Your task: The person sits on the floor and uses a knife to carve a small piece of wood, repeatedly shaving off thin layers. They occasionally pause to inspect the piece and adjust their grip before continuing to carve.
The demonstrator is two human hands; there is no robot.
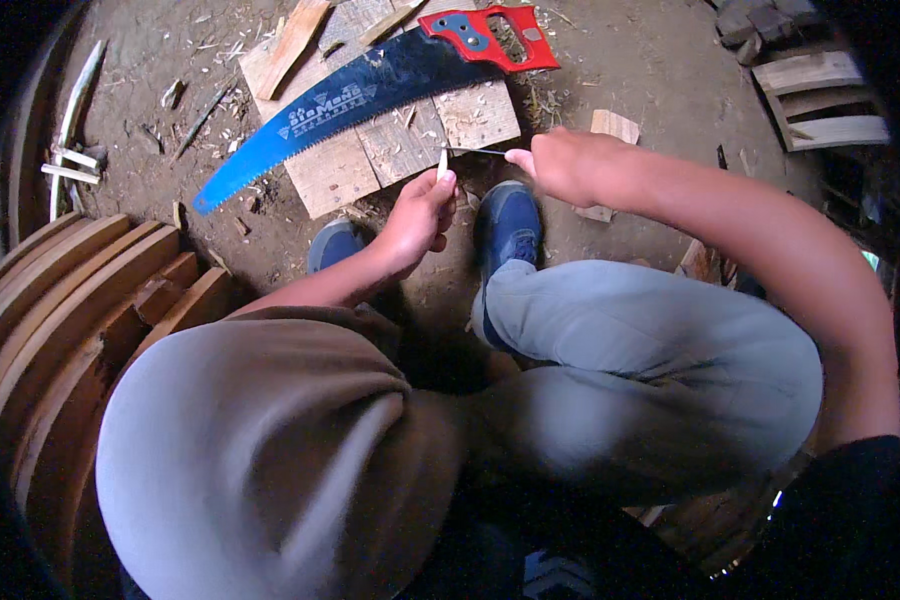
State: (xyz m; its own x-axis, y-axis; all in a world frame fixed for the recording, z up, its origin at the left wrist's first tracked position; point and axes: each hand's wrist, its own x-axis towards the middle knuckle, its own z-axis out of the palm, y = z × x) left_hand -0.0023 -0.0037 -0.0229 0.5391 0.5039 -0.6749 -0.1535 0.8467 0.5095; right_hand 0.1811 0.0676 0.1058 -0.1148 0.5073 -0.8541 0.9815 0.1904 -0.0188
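Observation:
My left hand [420,218] pinches a small pale wooden stick [443,163] upright between thumb and fingers. Closed in a fist, my right hand [575,168] grips a thin metal tool [482,151] whose handle is hidden. Its narrow shaft points left and its tip meets or nearly meets the top of the stick; whether it is a blade or a rod I cannot tell. Just beyond both hands lies a board of joined planks [335,180]. Across it rests a large handsaw with a blue blade [320,115] and a red handle [500,38], teeth toward me.
Shavings and wood scraps litter the dirt floor [660,70]. Curved wooden pieces [65,270] are stacked at the left. More curved slats [820,100] stand at the far right. My blue shoes [510,225] are close to the board's near edge.

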